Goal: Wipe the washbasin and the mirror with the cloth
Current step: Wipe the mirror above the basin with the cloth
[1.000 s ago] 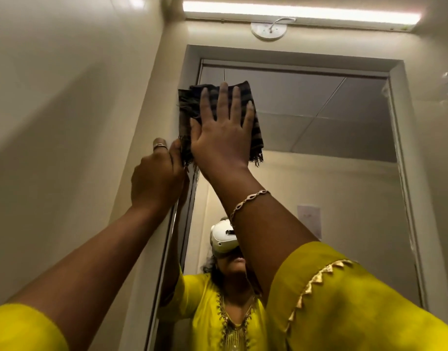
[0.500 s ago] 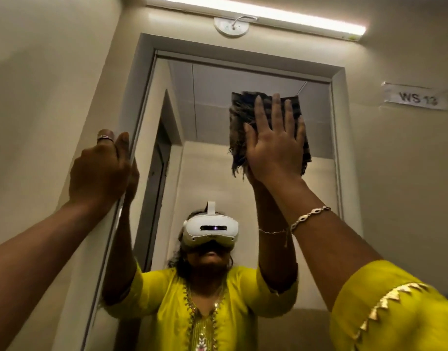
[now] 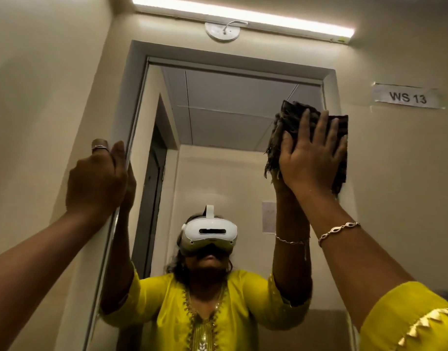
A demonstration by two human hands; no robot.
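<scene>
Up at mirror right edge now: my right hand flat, pressing cloth, swept over from top-left. Left hand curled, gripping frame. Upper pass looks done; washbasin unseen.

Mirror glass lies open across its centre and upper left, between the two raised hands. The right hand and dark cloth cover the upper right corner against the frame. The left hand blocks the left frame edge. A light fixture bounds the space above.
</scene>
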